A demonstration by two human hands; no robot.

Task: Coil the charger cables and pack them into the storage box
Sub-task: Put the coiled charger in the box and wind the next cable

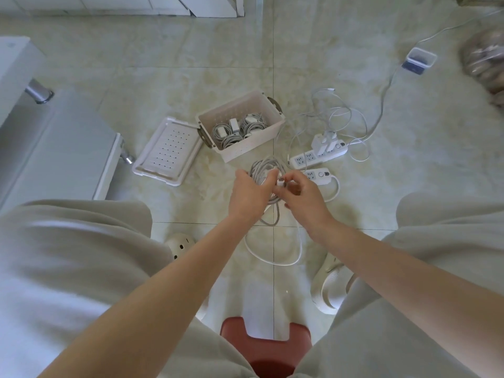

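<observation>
Your left hand (249, 199) grips the coiled charger cable (264, 167) at the centre of the head view, fingers curled round its loops. Your right hand (305, 203) pinches the white connector (280, 183), touching the coil, and a slack loop trails toward 6 o'clock. The open storage box (251, 148) sits at 12 o'clock from your hands with coiled chargers (240, 129) inside and its lid (169, 151) at 10 o'clock. Power strips (317, 156) lie at 2 o'clock, with loose cables (338, 113) beyond them.

Tiled floor (163, 64), storage box (240, 148), lid (166, 151), power strips (316, 156)
</observation>
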